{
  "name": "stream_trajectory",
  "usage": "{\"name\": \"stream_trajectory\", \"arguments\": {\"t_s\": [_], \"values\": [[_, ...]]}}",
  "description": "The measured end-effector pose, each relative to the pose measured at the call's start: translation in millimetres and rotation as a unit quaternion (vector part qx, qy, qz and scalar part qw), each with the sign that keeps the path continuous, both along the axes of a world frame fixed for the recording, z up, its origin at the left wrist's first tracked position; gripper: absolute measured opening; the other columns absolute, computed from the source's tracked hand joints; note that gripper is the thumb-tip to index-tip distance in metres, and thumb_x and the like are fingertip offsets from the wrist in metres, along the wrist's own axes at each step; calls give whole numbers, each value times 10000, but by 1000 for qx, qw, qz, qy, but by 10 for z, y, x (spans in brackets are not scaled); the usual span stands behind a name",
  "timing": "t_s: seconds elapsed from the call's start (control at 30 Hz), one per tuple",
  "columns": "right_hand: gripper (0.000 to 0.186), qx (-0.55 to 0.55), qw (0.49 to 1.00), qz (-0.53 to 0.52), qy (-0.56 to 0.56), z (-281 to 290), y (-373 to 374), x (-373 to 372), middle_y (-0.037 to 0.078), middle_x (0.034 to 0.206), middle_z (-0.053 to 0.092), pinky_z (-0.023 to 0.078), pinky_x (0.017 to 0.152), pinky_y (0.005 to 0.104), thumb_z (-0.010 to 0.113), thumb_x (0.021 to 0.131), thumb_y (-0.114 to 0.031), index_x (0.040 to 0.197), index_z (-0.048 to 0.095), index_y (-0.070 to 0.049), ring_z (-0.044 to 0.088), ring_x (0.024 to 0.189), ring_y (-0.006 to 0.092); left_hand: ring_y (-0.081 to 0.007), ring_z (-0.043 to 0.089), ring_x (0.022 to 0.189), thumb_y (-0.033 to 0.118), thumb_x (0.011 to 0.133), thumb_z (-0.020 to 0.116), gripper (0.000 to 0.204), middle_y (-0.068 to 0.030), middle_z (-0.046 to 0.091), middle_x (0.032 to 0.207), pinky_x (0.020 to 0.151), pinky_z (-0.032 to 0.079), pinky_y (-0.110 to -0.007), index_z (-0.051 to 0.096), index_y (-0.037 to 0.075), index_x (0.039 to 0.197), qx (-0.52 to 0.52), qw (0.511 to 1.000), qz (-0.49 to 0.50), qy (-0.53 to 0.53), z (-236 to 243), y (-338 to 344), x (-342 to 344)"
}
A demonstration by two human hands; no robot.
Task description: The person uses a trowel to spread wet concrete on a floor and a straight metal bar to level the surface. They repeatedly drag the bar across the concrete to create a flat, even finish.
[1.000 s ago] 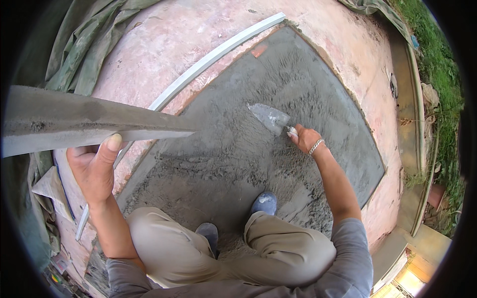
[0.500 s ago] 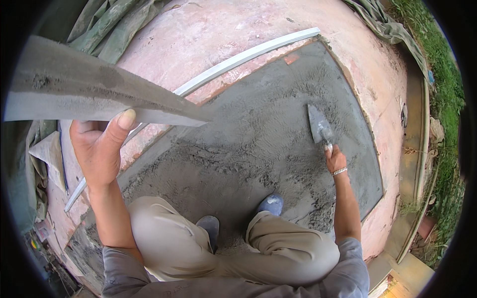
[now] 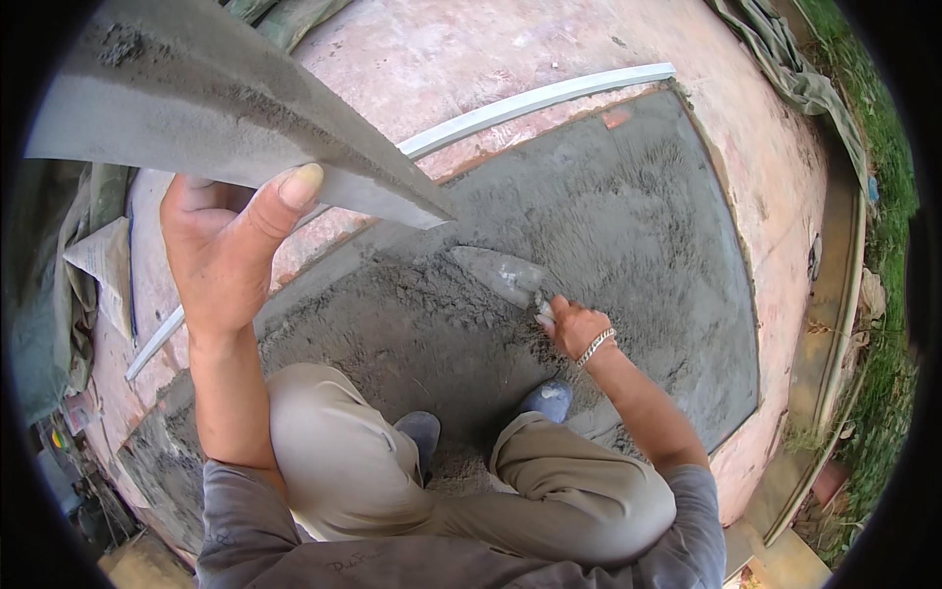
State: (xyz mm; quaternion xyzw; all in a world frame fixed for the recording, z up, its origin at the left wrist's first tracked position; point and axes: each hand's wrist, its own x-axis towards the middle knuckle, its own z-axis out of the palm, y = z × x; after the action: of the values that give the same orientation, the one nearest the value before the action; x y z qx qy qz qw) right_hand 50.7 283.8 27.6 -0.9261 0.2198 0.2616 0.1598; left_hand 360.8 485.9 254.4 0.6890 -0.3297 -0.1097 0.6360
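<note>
In my left hand (image 3: pixel 228 245) is a long grey straightedge (image 3: pixel 196 118), raised and tilted, its upper face smeared with wet mortar. My thumb presses on its near side; the other fingers are mostly hidden behind it. My right hand (image 3: pixel 579 329), with a bracelet at the wrist, grips the handle of a pointed trowel (image 3: pixel 502 275). The blade lies at the wet grey mortar (image 3: pixel 628 226), pointing left beside a rough, lumpy stretch. Smoother mortar spreads out toward the far right corner.
A pale metal bar (image 3: pixel 530 102) lies along the far edge of the mortar on the pinkish floor (image 3: pixel 412 49). My shoes (image 3: pixel 548 400) stand in the mortar area. Bunched tarps (image 3: pixel 785 74) lie at the far right and left. Grass (image 3: pixel 883 393) runs beyond a ledge on the right.
My right hand has swept the trowel left and nearer, and its blade has turned to point left. The straightedge in my left hand has shifted slightly right and tilted more steeply.
</note>
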Motion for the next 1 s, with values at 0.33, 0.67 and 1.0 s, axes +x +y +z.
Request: {"name": "stream_trajectory", "arguments": {"t_s": [0.33,0.67,1.0], "values": [[389,-15,995,-94,39,-114,-740,452,232,968,721,551,793,510,521,1001,-436,1132,524,-70,705,923,403,-210,694,864,206,853,790,445,-152,681,1022,717,602,-308,592,-62,1149,28,999,19,-18,-62,-160,2],[418,-43,974,-223,-3,-164,-1286,316,261,1010,707,526,855,533,536,987,-438,1142,550,-50,671,988,449,-193,688,863,230,852,794,457,-129,682,1007,738,600,-317,590,-51,1149,53,998,22,-19,-114,-207,16],[509,-79,929,-354,-79,-342,-1952,-257,315,1082,672,499,914,536,526,980,-464,1146,594,13,632,1056,483,-178,674,861,231,841,804,468,-115,673,1012,732,586,-297,590,-42,1156,68,997,28,-13,-130,-143,71]]}}
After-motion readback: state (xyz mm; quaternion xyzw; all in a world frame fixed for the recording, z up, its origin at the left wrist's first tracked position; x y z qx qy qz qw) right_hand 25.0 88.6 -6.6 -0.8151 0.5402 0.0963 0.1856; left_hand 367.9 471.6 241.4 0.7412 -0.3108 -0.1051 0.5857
